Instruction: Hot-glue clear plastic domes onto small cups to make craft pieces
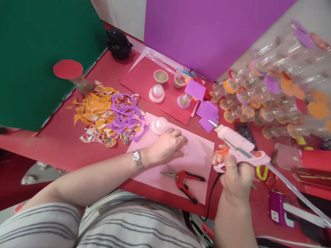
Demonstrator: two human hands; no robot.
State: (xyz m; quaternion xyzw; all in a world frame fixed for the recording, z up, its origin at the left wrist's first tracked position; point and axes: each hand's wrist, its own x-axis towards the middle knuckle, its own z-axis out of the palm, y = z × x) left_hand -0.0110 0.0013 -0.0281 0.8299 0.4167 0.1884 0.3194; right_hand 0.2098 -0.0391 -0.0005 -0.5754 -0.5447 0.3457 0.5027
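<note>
In my right hand (234, 168) is a pink hot glue gun (235, 137), its metal nozzle pointing up and left. Fingers wrap its grip at the orange trigger, and a long clear glue stick (292, 186) sticks out of its back. My left hand (168, 146), wearing a wristwatch, is over the pink sheet (199, 162). Its fingers curl down on a small clear plastic cup (184, 149), partly hidden by them. Just beyond the knuckles stands a clear domed cup (159, 125). Red-handled pruning shears (182, 179) lie with blades apart on the pink sheet.
Orange and purple paper scraps (111, 113) pile up at left, beside a red-topped clear shape (68, 70). Small cups (160, 76) sit on a red sheet, near purple squares (208, 113). Stacked clear plastic pieces (274, 86) fill the right. A black cord (213, 189) hangs from the gun.
</note>
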